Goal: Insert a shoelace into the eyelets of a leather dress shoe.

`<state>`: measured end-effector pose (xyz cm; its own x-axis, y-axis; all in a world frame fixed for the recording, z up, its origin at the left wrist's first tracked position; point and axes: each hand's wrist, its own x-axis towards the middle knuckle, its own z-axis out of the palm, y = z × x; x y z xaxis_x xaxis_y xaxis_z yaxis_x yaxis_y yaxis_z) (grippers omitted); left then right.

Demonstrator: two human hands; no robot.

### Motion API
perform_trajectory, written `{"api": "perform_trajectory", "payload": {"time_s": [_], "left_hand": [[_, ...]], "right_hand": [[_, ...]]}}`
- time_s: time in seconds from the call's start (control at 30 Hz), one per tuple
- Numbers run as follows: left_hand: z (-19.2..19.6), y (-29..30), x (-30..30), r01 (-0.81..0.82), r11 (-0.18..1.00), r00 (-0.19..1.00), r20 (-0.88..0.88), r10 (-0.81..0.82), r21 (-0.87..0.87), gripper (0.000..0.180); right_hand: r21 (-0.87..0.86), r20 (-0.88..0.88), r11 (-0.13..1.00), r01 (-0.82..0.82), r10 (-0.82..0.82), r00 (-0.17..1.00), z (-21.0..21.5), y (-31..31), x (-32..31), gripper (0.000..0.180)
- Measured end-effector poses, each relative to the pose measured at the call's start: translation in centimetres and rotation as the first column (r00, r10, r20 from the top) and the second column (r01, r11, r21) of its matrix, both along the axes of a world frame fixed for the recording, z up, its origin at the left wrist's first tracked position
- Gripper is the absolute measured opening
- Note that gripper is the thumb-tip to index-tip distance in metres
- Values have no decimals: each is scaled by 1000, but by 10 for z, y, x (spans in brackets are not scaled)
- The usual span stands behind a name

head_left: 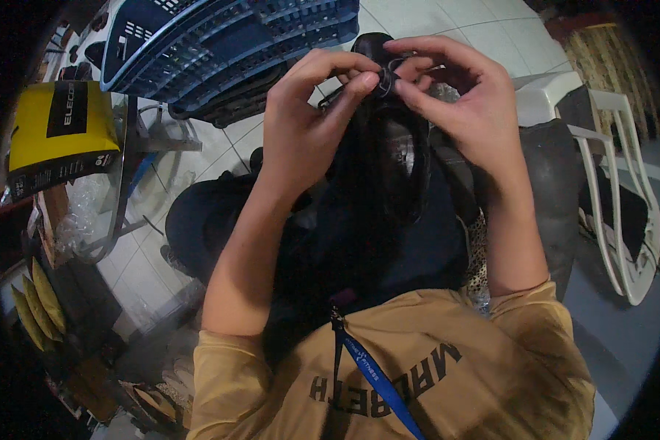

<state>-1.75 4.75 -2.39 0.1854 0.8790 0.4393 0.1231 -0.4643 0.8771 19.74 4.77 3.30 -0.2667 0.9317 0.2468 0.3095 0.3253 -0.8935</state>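
A black shoe [372, 48], glossy and with its toe pointing away from me, rests on my dark-clothed lap. Its opening faces me, with a shiny dark inside. At the front of that opening are thin dark laces [386, 76]. My left hand [308, 110] pinches the laces from the left, thumb against index finger. From the right, my right hand [466, 95] closes thumb and fingers on the same laces, its index finger reaching over the toe. Just what lies between the fingertips is partly hidden.
Ahead to the left stands a blue plastic crate [220, 51] above a black one. A yellow and black box [62, 132] sits at the left by a metal-legged stand. On my right is a pale plastic chair back [623, 183]. Clear plastic wrapping [88, 213] lies at the left.
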Motion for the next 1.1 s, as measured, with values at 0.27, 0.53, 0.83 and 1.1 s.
{"api": "perform_trajectory", "payload": {"time_s": [0.27,0.53,0.83,1.1], "left_hand": [[3,1,0,8,999,999,-35,-7,48,15],[7,-1,-1,-109,966,979,-143,145,233,15],[3,-2,2,-127,973,984,-97,148,195,14],[3,-4,4,-128,988,988,-75,134,82,12]], "right_hand": [[50,82,998,46,-50,995,2,0,1,30],[337,213,941,21,-97,972,-5,4,6,21],[492,155,869,46,-139,978,-19,4,4,15],[37,3,997,-72,72,997,-13,5,16,27]]}}
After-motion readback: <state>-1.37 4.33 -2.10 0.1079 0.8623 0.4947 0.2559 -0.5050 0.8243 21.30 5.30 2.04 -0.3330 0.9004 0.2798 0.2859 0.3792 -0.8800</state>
